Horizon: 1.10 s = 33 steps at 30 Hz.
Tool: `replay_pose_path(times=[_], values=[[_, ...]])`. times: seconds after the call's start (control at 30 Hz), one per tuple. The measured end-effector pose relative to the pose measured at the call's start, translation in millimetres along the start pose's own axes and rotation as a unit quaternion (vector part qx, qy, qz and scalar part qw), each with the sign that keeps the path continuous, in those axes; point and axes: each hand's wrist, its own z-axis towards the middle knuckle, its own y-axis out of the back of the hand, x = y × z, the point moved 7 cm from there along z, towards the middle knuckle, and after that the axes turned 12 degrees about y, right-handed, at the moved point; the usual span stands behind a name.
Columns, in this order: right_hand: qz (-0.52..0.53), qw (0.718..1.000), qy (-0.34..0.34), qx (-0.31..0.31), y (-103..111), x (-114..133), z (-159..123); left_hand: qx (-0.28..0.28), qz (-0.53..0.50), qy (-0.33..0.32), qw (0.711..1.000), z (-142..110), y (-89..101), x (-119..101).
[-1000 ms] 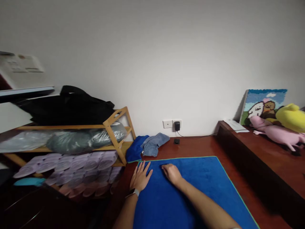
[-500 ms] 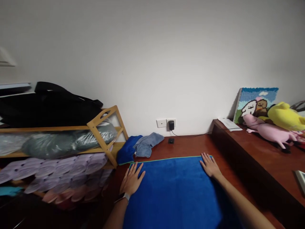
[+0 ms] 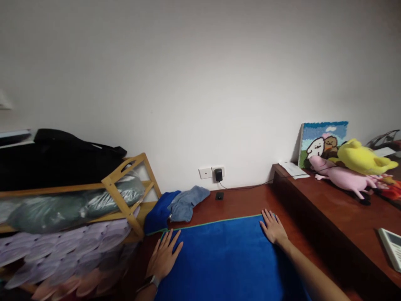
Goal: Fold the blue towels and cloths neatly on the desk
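A blue towel (image 3: 222, 255) with a green edge lies spread out on the reddish-brown wooden top (image 3: 241, 205). My left hand (image 3: 163, 256), with a band on its wrist, rests flat near the towel's far left corner, fingers spread. On the far right corner lies my right hand (image 3: 273, 227), palm down with its fingers out. Neither hand grips anything. Beyond my left hand sit a bunched blue cloth (image 3: 158, 212) and a crumpled grey-blue cloth (image 3: 188, 204) partly over it. The near end of the towel runs out of view.
At left stands a wooden rack (image 3: 123, 205) holding a black bag (image 3: 62, 161), plastic-wrapped bundles (image 3: 53, 211) and rows of lilac slippers (image 3: 69, 246). A black charger (image 3: 218, 174) is plugged into the wall. On the raised right ledge (image 3: 332, 209) lie plush toys (image 3: 344, 175) and a picture (image 3: 324, 142).
The view has tilted up and turned slightly right, so the surroundings sit lower and further left. Both hands stay flat at the towel's far corners.
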Motion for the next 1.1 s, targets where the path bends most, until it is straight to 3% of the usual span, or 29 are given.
replay_pose_path(times=[0.13, 0.23, 0.33, 0.5, 0.57, 0.63, 0.7, 0.8, 0.97, 1.03, 1.1], values=[[0.023, 0.999, -0.017, 0.029, 14.6, 6.4, 3.7, -0.064, 0.015, 0.016, 0.998, -12.9, 21.5, -2.6], [0.040, 0.999, -0.019, 0.017, 33.7, 29.7, -7.3, -0.060, -0.022, 0.006, 0.998, -44.5, 30.9, -13.7], [0.076, 0.994, 0.063, -0.035, 41.9, 84.2, -40.6, -0.041, -0.068, -0.048, 0.996, -91.4, 30.6, -45.0], [0.148, 0.951, 0.267, -0.057, 22.3, 199.7, -127.3, -0.021, -0.110, -0.141, 0.984, -163.8, 33.9, -131.0], [0.159, 0.941, 0.295, -0.053, 14.9, 227.4, -148.9, 0.014, -0.110, -0.168, 0.980, -179.7, 35.7, -159.6], [0.159, 0.943, 0.288, -0.046, 9.5, 237.6, -157.0, 0.053, -0.104, -0.169, 0.979, -186.6, 36.1, -171.7], [0.154, 0.948, 0.274, -0.043, 7.3, 233.1, -157.9, 0.079, -0.095, -0.151, 0.981, -187.1, 34.8, -163.6], [0.145, 0.954, 0.257, -0.044, 6.8, 201.6, -160.0, 0.096, -0.074, -0.094, 0.988, -183.5, 27.0, -115.3], [0.103, 0.984, 0.138, -0.057, 4.1, 86.8, -186.2, 0.099, -0.027, 0.022, 0.995, -189.2, 8.3, 0.9], [0.078, 0.992, 0.083, -0.060, 1.8, 40.4, -201.1, 0.088, -0.012, 0.034, 0.995, -196.1, 6.5, 29.2], [0.061, 0.995, 0.050, -0.061, -0.9, 8.5, -212.8, 0.082, -0.008, 0.037, 0.996, -202.0, 7.9, 42.0]])
